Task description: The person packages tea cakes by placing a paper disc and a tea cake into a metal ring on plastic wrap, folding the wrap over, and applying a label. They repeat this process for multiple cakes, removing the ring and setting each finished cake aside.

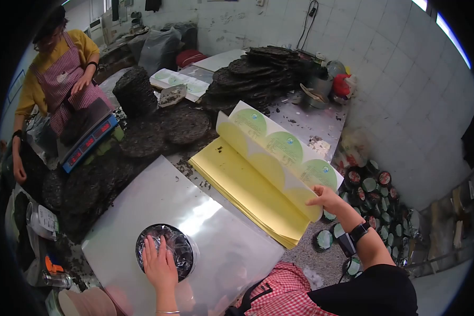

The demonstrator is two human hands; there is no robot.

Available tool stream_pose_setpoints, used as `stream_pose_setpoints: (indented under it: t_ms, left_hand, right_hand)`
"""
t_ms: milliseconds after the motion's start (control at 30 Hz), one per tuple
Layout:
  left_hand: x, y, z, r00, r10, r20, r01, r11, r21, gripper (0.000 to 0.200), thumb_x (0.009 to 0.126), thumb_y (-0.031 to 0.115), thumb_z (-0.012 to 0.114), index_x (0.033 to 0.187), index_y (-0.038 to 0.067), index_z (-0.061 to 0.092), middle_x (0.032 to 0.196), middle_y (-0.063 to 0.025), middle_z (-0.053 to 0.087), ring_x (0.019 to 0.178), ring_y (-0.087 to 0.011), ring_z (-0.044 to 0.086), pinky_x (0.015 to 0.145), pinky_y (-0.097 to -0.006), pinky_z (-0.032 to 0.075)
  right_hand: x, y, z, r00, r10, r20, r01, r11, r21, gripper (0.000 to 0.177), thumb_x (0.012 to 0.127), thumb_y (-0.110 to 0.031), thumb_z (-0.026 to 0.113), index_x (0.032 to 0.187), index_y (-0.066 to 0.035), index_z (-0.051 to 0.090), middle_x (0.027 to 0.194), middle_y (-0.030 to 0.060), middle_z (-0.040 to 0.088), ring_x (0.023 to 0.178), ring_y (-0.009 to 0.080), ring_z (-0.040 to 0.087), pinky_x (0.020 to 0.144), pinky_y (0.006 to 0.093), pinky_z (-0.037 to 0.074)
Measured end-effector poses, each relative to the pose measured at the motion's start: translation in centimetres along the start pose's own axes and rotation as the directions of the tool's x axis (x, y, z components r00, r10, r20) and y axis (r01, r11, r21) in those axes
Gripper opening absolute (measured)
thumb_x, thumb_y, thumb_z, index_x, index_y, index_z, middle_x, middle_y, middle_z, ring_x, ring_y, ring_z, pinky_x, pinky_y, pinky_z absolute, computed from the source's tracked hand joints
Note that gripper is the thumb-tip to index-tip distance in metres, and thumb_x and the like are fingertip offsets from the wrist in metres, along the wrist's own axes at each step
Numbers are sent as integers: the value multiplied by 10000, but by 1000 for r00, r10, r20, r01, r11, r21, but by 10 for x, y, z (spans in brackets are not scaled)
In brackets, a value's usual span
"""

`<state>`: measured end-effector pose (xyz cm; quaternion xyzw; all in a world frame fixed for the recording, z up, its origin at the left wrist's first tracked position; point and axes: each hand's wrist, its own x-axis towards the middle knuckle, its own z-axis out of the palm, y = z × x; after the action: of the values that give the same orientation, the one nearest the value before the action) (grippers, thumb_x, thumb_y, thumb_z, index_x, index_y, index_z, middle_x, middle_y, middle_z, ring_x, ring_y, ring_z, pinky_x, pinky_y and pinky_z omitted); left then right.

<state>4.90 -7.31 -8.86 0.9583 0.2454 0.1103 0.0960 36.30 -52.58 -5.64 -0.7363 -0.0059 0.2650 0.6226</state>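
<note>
My left hand (161, 265) lies flat, fingers stretched, on top of a round dark bundle (182, 253) wrapped in clear plastic film. This bundle rests on a shiny pale sheet (124, 210) over the table. With thumb and fingers closed, my right hand (325, 200) grips the corner of a label sheet (284, 147). That sheet has green half-round prints and is curled upward, partly lifted off a stack of yellow-backed sheets (247, 192). The fingertips under the sheet are hidden.
Dark, flaky round slabs (187, 125) lie behind the sheet, with a tall pile (263, 76) farther back. A co-worker (63, 68) stands at the left by a blue scale (92, 139). Several wrapped round packs (371, 184) cover the floor at right. Pale discs (87, 303) sit at lower left.
</note>
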Motion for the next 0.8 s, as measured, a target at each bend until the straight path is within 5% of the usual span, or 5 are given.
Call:
stream_pose_setpoints:
  t_ms: [100,200,300,633,800]
  left_hand:
    - [0,0,1,1000,-2,-3,2,1000,-4,459,998,217,516,1440,103,561,1577,-203,409,1484,-332,350,1233,-444,232]
    - [1,0,0,1000,-6,9,6,1000,-5,459,998,213,513,1442,105,559,1579,-202,405,1484,-334,348,1234,-446,230]
    - [1,0,0,999,-20,31,20,1000,-10,460,999,211,507,1444,107,557,1583,-201,398,1486,-335,344,1236,-446,225]
    - [1,-1,-2,998,-18,60,17,1000,17,473,1005,215,493,1464,108,534,1591,-205,383,1495,-334,327,1239,-445,212]
    - [1,-1,-2,999,-3,49,2,1000,20,475,1005,215,492,1466,108,531,1591,-210,381,1499,-335,321,1237,-446,213]
  right_hand:
    - [12,2,-19,989,136,-52,-137,990,-21,201,871,-147,802,993,-9,721,939,50,725,822,120,681,753,279,552]
    - [13,-8,-23,996,85,-26,-81,988,130,238,945,-213,732,1059,-4,732,976,56,742,835,121,695,782,295,562]
    - [17,-9,-39,971,103,217,-146,970,196,181,940,-156,728,1054,-17,747,1008,62,752,837,147,710,782,301,568]
    - [50,15,-35,956,234,175,-237,971,-4,54,808,-20,805,848,-30,770,842,53,747,762,165,706,705,289,546]
    - [41,3,-23,950,233,206,-251,966,66,114,756,-52,865,821,-67,772,791,25,732,694,123,656,647,251,497]
